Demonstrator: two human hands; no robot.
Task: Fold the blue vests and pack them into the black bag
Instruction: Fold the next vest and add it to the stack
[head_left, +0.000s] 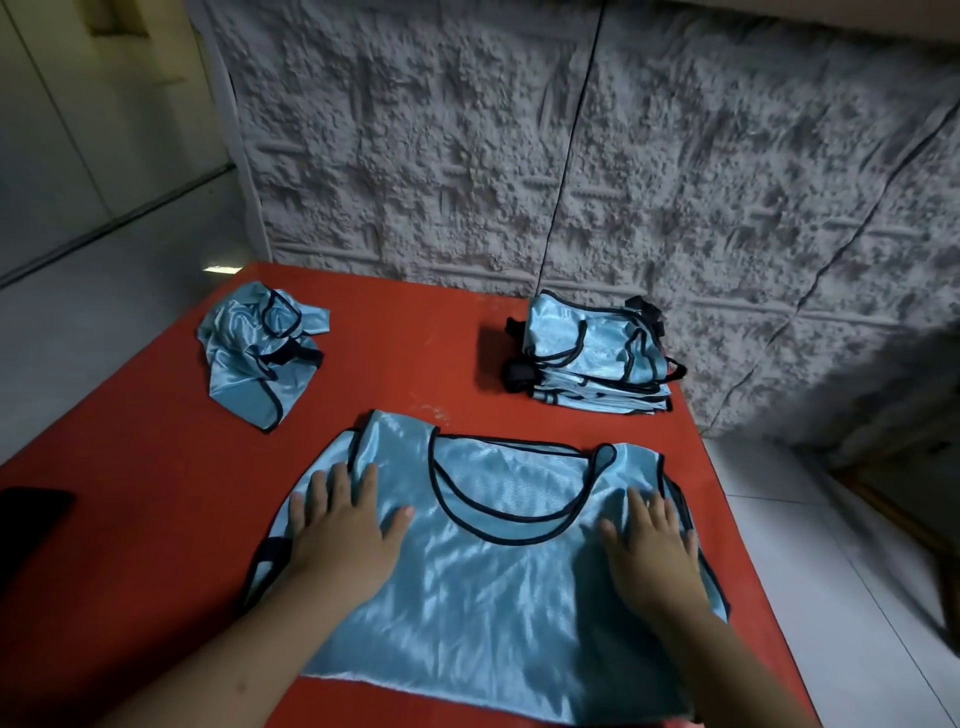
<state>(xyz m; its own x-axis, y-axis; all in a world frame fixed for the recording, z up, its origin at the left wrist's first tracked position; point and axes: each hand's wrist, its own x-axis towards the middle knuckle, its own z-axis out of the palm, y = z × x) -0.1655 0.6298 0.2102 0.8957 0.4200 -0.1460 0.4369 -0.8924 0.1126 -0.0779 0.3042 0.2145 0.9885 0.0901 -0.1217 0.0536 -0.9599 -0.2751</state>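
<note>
Got one blue vest (488, 571) spread flat on the red table (130, 519) right in front of me, my left hand (345, 530) and right hand (652, 551) both open, palms pressing down near its two sides. Folded stack (592, 358) sits far right by the wall, crumpled vest (254, 353) far left.

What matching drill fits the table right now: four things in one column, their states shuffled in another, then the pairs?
Things:
1. flat vest
2. crumpled vest
3. stack
4. left hand

States:
A. folded, far right by the wall
B. palm down on the spread cloth
C. bunched up, far left
D. spread out near the person

Pairs: 1-D, 2-C, 3-A, 4-B
</note>
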